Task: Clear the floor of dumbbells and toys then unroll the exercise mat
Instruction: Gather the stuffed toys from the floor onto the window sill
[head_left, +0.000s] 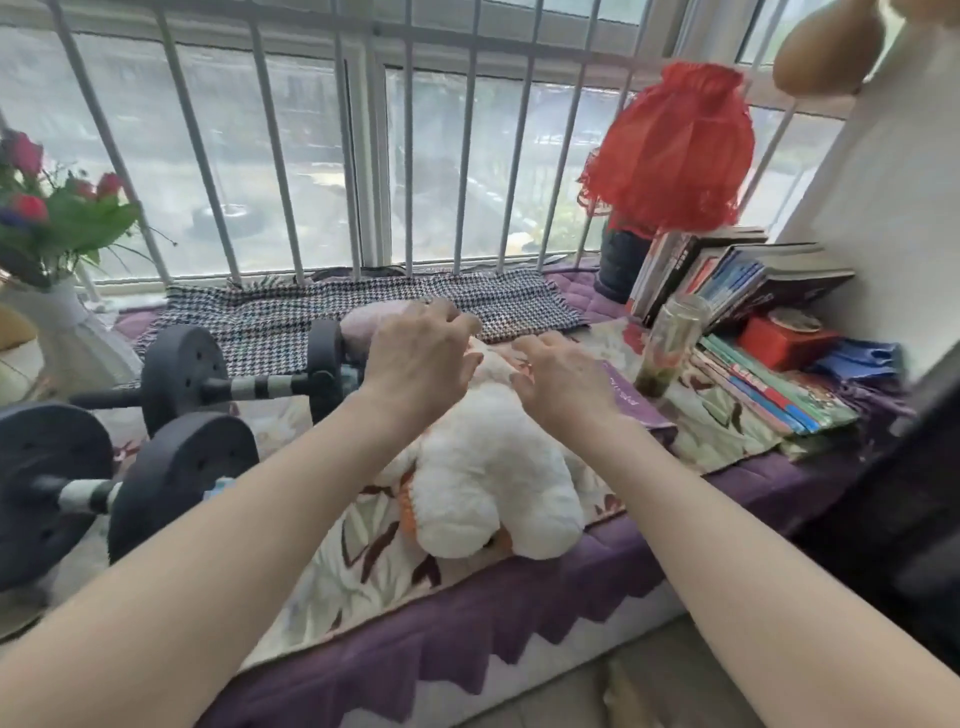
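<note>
A white plush toy (488, 483) with orange trim lies on the floral cloth (358, 566) of the window bench. My left hand (415, 358) and my right hand (561, 379) hover just over its far end, fingers spread and slightly curled, holding nothing. A pinkish soft toy (363, 325) shows partly behind my left hand. Two black dumbbells rest on the bench at the left: the far dumbbell (244, 387) with a striped handle, and the near dumbbell (104, 488) at the frame's edge. No exercise mat is in view.
A houndstooth cloth (363, 306) lies along the barred window. A red lamp (670, 150), leaning books (727, 275), a glass jar (670, 348) and flat books (769, 389) crowd the right end. A white vase with roses (57, 312) stands at the left.
</note>
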